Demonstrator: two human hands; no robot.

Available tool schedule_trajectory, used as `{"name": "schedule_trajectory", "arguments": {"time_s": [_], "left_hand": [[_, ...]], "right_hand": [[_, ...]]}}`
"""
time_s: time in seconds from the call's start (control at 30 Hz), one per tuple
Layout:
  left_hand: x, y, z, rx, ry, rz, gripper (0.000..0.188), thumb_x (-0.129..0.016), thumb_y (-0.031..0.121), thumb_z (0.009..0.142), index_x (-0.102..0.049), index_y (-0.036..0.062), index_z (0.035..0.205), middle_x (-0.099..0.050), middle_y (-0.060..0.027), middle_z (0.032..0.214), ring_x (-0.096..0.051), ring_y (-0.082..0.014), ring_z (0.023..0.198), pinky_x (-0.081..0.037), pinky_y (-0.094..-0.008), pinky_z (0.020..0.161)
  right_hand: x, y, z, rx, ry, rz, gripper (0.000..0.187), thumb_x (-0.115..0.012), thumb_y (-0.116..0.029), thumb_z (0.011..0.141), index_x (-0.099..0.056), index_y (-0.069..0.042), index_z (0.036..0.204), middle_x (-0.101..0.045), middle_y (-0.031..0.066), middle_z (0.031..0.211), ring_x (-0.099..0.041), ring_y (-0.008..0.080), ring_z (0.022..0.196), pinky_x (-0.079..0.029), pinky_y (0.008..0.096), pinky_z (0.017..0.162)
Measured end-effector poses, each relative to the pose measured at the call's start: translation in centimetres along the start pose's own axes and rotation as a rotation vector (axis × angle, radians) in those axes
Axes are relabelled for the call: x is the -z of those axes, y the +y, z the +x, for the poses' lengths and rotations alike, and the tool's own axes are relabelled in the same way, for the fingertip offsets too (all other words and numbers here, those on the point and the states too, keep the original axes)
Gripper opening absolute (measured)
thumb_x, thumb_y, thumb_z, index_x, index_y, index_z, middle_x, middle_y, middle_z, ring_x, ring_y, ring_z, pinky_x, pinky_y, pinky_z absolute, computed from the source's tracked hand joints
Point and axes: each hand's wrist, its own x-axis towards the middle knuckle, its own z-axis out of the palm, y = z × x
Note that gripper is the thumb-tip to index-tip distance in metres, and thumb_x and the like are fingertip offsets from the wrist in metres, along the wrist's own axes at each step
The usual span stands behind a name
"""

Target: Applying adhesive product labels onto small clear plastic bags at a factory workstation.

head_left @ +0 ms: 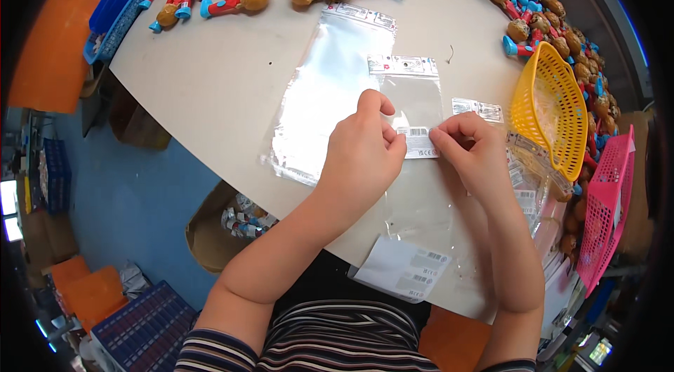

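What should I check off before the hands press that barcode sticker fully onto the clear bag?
1. Both hands on the sticker: ok; left hand and right hand pinch the barcode sticker from either side.
2. Sticker over the clear bag: ok.
3. Sticker lying square to the bag's edges: cannot tell.
4. Bag flat on the table: ok, though another bag lies beside it.
5. Sheet of spare labels within reach: ok, at the near table edge.

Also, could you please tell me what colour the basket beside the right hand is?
The basket is yellow, seen best in the head view.
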Motion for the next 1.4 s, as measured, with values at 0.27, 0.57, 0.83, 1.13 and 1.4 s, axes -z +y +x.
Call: {"name": "schedule_trajectory", "arguments": {"time_s": [0.27,0.57,0.83,1.13,1.4], "left_hand": [[-0.1,0.0,0.3,0.03,-0.011,0.047,0.027,-0.069,0.003,0.082,-0.052,-0.0011,0.102,-0.067,-0.0103,0.075,-0.067,-0.0166,0.067,-0.052,-0.028,0.062],[-0.3,-0.2,0.3,0.0,0.01,0.084,0.024,-0.07,0.002,0.081,-0.053,-0.0009,0.098,-0.067,-0.0097,0.074,-0.067,-0.016,0.065,-0.052,-0.027,0.061],[-0.6,-0.4,0.4,-0.032,0.011,0.097,0.023,-0.07,0.002,0.081,-0.053,-0.0007,0.095,-0.066,-0.0087,0.072,-0.066,-0.0148,0.064,-0.052,-0.0265,0.059],[-1.1,1.0,-0.8,-0.097,0.042,0.488,0.024,-0.075,0.005,0.081,-0.055,-0.001,0.093,-0.066,-0.0163,0.093,-0.066,-0.0259,0.08,-0.053,-0.0333,0.071],[-1.9,-3.6,-3.5,-0.513,0.033,0.87,0.055,-0.058,0.035,0.095,-0.051,0.0118,0.144,-0.041,-0.0036,0.155,-0.03,-0.0314,0.145,-0.013,-0.0635,0.116]], "right_hand": [[-0.2,0.0,0.1,0.073,0.017,-0.086,0.009,-0.073,-0.007,0.087,-0.068,0.001,0.087,-0.064,0.0016,0.084,-0.061,0.0071,0.072,-0.048,0.0216,0.065],[-0.4,0.1,0.2,0.124,0.03,-0.136,0.01,-0.073,-0.005,0.085,-0.069,0.004,0.084,-0.062,0.0031,0.089,-0.061,0.0083,0.071,-0.048,0.0216,0.064],[-0.6,0.2,0.1,0.138,0.068,-0.218,0.011,-0.074,-0.006,0.085,-0.069,0.004,0.083,-0.062,0.0035,0.089,-0.061,0.0088,0.073,-0.049,0.0224,0.065],[-1.1,-1.0,-0.6,0.361,0.263,-0.601,0.041,-0.076,-0.008,0.081,-0.061,0.0,0.118,-0.061,0.0165,0.117,-0.061,0.0315,0.098,-0.051,0.0402,0.086],[-1.7,2.2,-1.6,0.651,0.109,-0.998,0.042,-0.063,-0.011,0.092,-0.058,-0.01,0.134,-0.047,0.0105,0.149,-0.041,0.0373,0.138,-0.035,0.0474,0.111]]}}
